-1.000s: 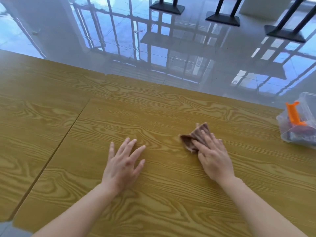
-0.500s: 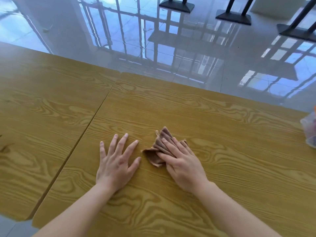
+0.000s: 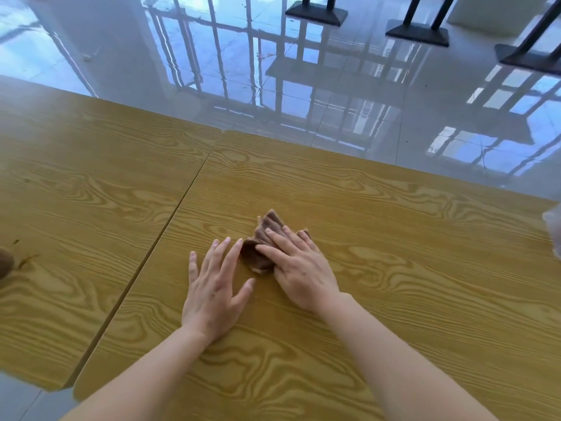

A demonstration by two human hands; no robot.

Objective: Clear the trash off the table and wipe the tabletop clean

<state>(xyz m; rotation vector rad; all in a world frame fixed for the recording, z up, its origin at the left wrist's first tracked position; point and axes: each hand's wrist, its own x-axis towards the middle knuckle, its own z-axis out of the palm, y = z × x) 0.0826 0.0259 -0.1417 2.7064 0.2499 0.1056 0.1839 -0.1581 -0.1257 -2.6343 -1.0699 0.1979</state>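
Right hand (image 3: 303, 268) has slid its cloth (image 3: 255, 259) leftward, fingers flat; left hand (image 3: 212, 293) rests splayed just beside.

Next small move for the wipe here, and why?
Probably lift the left hand clear, letting the brown cloth sweep left. The right hand presses the cloth flat on the wooden table with straight fingers; the left hand lies flat right beside it, in that path. Brown marks show at the adjoining table's far left edge.
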